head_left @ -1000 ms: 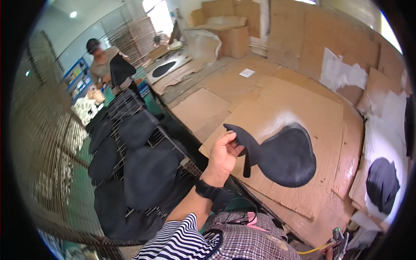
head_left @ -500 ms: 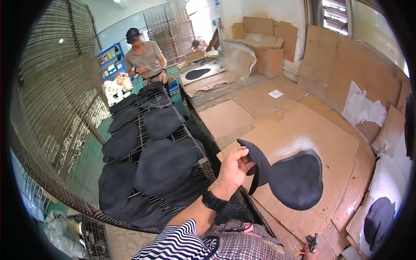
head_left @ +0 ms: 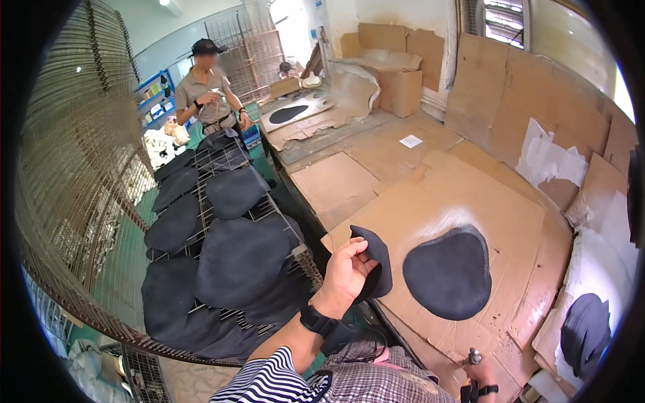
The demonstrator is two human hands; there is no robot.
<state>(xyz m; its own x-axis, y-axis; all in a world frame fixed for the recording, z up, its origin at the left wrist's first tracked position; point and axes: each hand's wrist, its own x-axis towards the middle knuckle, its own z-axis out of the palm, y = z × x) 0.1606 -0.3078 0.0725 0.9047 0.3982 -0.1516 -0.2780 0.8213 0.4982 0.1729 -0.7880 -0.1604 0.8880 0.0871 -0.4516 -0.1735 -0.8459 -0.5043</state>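
My left hand [head_left: 344, 274] pinches the edge of a curled black sheet piece [head_left: 378, 262], held up at the near edge of the cardboard-covered table. To its right, a rounded black piece [head_left: 447, 275] lies flat on the cardboard [head_left: 376, 208], with a pale sprayed haze beyond its far edge. Low at the right, my right hand [head_left: 481, 373] is closed around a small metal spray gun [head_left: 474, 356]; its fingers are partly hidden. On my left, several similar black pieces [head_left: 242, 262] cover a wire rack [head_left: 302, 258].
A co-worker [head_left: 208, 94] stands beyond the rack, a small object in one hand. Another black piece [head_left: 289, 114] lies on the far table. Cardboard panels [head_left: 484, 94] line the right wall. A stack of black pieces [head_left: 586, 329] sits at the right. Wire grids [head_left: 87, 148] rise at the left.
My left hand has drawn the curled piece left, away from the flat one, and it hangs folded differently. My right hand and spray gun have come further into view. The co-worker's hand has risen.
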